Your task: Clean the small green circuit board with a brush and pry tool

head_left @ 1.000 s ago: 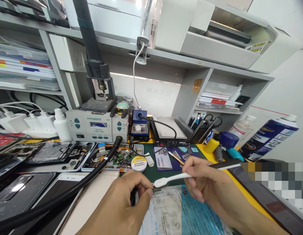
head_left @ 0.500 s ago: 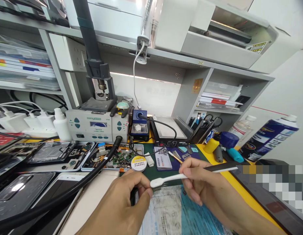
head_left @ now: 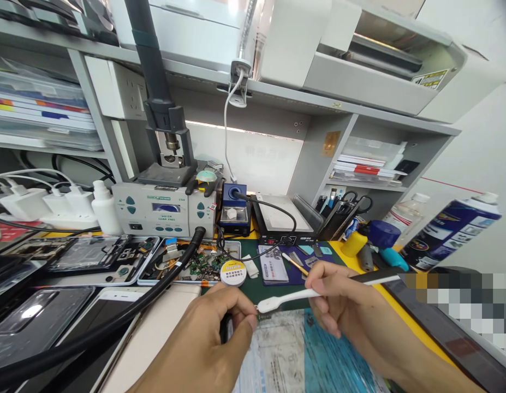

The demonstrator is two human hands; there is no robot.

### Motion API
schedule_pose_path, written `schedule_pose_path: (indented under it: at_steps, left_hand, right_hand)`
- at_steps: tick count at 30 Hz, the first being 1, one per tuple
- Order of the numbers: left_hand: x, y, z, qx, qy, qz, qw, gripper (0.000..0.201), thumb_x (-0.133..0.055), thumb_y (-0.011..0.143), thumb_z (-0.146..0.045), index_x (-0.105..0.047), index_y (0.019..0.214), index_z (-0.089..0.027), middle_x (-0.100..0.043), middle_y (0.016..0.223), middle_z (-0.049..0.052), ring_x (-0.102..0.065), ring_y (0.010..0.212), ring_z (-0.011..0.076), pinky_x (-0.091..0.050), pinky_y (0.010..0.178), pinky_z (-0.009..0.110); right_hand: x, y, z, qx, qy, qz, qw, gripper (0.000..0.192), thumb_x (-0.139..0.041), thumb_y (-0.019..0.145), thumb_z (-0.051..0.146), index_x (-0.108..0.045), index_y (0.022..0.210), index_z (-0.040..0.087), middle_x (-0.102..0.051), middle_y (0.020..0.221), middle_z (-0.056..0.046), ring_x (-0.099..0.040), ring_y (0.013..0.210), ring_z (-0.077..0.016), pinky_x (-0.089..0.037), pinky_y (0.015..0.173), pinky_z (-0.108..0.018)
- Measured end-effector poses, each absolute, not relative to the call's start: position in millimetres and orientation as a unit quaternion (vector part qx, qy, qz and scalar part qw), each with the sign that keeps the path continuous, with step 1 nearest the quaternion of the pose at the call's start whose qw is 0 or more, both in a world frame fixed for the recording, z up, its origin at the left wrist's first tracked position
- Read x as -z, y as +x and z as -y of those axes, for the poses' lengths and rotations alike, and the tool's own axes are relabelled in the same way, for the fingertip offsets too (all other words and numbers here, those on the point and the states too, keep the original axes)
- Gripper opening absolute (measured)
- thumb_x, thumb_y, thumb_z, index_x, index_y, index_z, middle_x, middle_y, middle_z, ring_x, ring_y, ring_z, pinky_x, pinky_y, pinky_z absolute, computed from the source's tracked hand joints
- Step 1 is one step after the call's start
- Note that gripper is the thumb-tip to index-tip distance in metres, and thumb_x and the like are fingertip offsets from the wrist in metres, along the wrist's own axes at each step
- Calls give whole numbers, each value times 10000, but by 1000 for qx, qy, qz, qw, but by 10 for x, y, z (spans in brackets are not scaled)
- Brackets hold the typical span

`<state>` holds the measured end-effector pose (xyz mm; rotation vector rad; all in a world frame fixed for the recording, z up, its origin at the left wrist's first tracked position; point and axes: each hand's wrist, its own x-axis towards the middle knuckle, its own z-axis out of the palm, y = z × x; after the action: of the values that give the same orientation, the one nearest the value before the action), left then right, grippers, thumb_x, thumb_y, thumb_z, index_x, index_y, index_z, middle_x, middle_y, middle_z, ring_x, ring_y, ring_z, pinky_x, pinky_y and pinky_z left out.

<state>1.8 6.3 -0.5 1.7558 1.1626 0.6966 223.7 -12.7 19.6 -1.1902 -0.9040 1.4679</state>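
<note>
Left hand (head_left: 214,330): thumb and index pinched on a small part (head_left: 265,316), mostly hidden, just an edge showing past the fingertips. Right hand (head_left: 338,297): closed pen-style round a white brush (head_left: 291,297), dark rear end sticking out behind. Key relation: small part lies left of right hand, at left fingertips, so left hand nearer; white brush runs crosswise between hands, head pointing left, right at the part; contact or slight gap, can't tell. Part's own long axis unclear, too small. Below and between hands, worn printed sheet (head_left: 275,352). Just beyond left hand, round tin (head_left: 233,273); left of it, pale panel (head_left: 158,322); beyond right hand, cotton swab (head_left: 294,264)
</note>
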Motion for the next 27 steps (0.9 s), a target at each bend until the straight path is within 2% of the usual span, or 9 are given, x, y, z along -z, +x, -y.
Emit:
schedule_pose_path:
  at_steps: [13,22,27]
  left_hand:
    - [-9,13,-56,-293,707,-459,450,269,-492,897,-402,-639,769,-215,-577,756,-2,-556,746,197,-386,661,300]
    - [-3,16,-64,-279,706,-468,452,274,-486,895,-422,-635,773,-227,-575,758,1,-548,773,211,-360,630,299]
    - [-7,13,-63,-278,706,-470,451,275,-484,892,-422,-633,769,-226,-576,758,3,-546,770,212,-360,627,300]
  right_hand:
    - [-175,2248,123,-649,-465,342,495,143,-651,842,239,-617,717,178,-518,531,35,-412,414,-82,-274,431,-234]
    - [-180,2233,134,-647,-475,336,493,117,-653,845,232,-622,744,182,-543,594,29,-432,436,-82,-270,438,-236]
    - [-191,2228,130,-649,-481,330,489,139,-643,858,233,-619,735,173,-539,566,25,-431,413,-82,-256,443,-245]
